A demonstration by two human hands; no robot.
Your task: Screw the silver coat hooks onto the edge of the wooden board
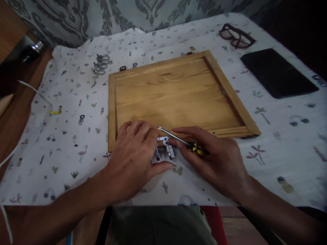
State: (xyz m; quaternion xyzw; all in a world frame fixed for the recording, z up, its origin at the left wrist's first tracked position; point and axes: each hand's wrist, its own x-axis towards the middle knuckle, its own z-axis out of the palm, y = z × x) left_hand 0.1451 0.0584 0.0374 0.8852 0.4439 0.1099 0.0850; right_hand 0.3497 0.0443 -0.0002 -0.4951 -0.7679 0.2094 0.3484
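Observation:
A framed wooden panel (168, 92) lies flat on the patterned cloth. At its near edge sits a metal hinge-like bracket (167, 147), partly covered by fingers. My left hand (135, 153) rests over the near edge, just left of the bracket, its fingers bent over the wood and its thumb stretched out below the metal; whether it grips anything is hidden. In my right hand (217, 156) is a screwdriver (195, 147) with a black and yellow handle, its shaft pointing up and left above the bracket. The right fingertips are close to the bracket's right side.
Several metal pieces (100, 64) lie behind the panel's left corner. Glasses (237, 36) and a dark flat tablet-like object (278, 73) are at the right. A white cable (33, 87) and a small yellow item (55, 112) lie on the left. The cloth (76, 136) covers the table.

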